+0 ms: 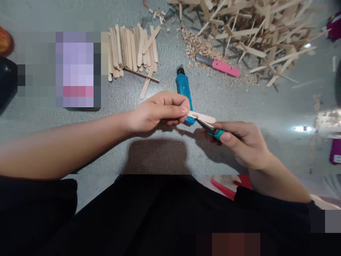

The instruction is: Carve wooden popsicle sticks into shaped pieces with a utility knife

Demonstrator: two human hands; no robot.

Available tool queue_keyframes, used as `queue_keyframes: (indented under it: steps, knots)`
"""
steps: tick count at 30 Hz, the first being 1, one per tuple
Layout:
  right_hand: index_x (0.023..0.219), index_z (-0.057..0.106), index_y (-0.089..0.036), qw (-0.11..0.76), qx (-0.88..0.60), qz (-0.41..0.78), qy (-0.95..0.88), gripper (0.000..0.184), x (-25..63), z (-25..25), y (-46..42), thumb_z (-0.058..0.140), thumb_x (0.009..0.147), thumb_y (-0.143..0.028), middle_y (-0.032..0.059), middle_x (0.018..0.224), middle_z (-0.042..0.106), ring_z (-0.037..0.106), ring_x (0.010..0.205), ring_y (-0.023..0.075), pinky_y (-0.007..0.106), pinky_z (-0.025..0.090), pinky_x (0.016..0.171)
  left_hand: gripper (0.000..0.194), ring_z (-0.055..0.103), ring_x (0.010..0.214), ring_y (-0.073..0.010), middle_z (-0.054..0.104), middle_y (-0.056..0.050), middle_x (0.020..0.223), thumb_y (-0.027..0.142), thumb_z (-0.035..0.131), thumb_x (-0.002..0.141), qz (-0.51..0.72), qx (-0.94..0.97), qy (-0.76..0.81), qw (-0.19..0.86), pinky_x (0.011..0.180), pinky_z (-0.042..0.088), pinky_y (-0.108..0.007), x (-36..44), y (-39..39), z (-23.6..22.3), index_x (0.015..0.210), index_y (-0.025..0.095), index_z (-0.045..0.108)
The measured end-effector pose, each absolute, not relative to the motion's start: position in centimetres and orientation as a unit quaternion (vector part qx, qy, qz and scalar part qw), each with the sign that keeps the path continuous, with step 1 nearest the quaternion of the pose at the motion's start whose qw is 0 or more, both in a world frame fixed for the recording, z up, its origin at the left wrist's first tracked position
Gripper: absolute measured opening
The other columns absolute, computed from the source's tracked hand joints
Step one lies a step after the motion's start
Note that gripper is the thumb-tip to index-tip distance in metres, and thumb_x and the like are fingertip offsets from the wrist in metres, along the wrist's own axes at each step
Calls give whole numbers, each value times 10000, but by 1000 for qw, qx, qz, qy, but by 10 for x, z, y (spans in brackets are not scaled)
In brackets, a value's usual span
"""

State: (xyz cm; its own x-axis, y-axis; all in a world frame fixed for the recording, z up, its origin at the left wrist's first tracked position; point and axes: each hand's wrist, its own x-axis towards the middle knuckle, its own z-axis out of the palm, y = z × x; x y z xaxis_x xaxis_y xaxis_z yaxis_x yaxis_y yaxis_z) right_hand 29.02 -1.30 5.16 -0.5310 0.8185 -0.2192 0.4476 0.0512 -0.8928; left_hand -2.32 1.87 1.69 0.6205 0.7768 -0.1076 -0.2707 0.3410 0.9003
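Observation:
My left hand (160,112) is closed in a pinch on one end of a flat wooden stick (204,117), holding it level above the grey floor. My right hand (241,142) is closed round a teal-handled cutter (215,133), whose blade tip meets the underside of the stick near my left fingertips. A blue tube-shaped tool with a black cap (183,89) lies on the floor just behind the stick, partly hidden by my left hand.
A stack of flat wooden sticks (133,49) lies at the back. A pink-handled knife (222,66) rests beside wood shavings (198,46). A heap of cut sticks (255,28) fills the back right. A blurred rectangle (77,69) sits at left.

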Motion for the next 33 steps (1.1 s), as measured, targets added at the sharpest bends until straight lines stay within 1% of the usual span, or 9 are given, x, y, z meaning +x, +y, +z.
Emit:
queue_keyframes:
  steps: [4,9,12,14,17,20,23,27,33]
  knots:
    - [1319,911,-347,191,-448,536,-690,351,290,50,-13,708,1135,-566,39,914,818,671,725,216,368,528,636,533,532,598,-135,614,-26,660,683,822,970,344,497,257,754,592,444,-281,-19,13,16,776,198,717]
    - [1265,919,-337,211,-447,536,-685,324,288,49,-11,745,1114,-565,41,873,793,662,711,211,359,515,619,521,493,582,-128,571,-5,648,631,793,1021,380,480,272,742,593,414,-292,-16,7,13,751,203,667]
    - [1293,905,-316,213,-411,591,-661,296,284,50,-11,710,1150,-487,32,849,754,621,692,178,329,482,612,562,497,613,-146,551,-15,659,610,729,1062,355,460,237,778,629,421,-315,-16,3,15,706,218,542]
    - [1220,908,-273,219,-372,647,-628,321,278,52,-10,662,1174,-474,43,847,728,589,679,167,322,458,599,554,517,652,-159,575,-26,700,616,678,1086,341,462,206,793,660,424,-326,-16,0,17,736,226,499]
    - [1063,892,-229,219,-348,713,-568,374,268,53,-10,645,1178,-485,63,846,703,576,684,167,327,464,620,533,529,688,-168,614,-35,752,624,614,1114,324,495,186,785,699,434,-335,-15,-4,17,775,221,524]
    - [1082,883,-220,209,-341,766,-503,373,263,51,-9,664,1160,-511,63,810,681,572,668,167,324,444,605,535,531,709,-167,610,-36,756,591,583,1135,324,518,182,770,730,450,-336,-14,-4,18,758,214,545]
    - [1120,885,-199,186,-324,808,-456,428,264,48,-7,646,1155,-552,80,817,690,555,642,162,315,394,562,576,466,637,-151,533,-19,671,590,580,1132,330,513,202,766,663,403,-335,-15,-1,20,699,219,501]
    - [1120,891,-201,158,-333,823,-431,424,268,50,-4,667,1145,-560,96,851,713,566,649,163,293,363,513,620,340,535,-116,420,9,571,578,651,1090,336,506,255,752,554,265,-326,-20,7,22,611,216,497]
    - [1008,867,-202,109,-401,783,-463,452,275,58,-3,710,1119,-611,85,849,704,545,637,146,285,338,499,545,273,510,-104,362,18,522,421,684,1020,353,563,323,674,536,194,-311,-26,21,26,550,216,500]
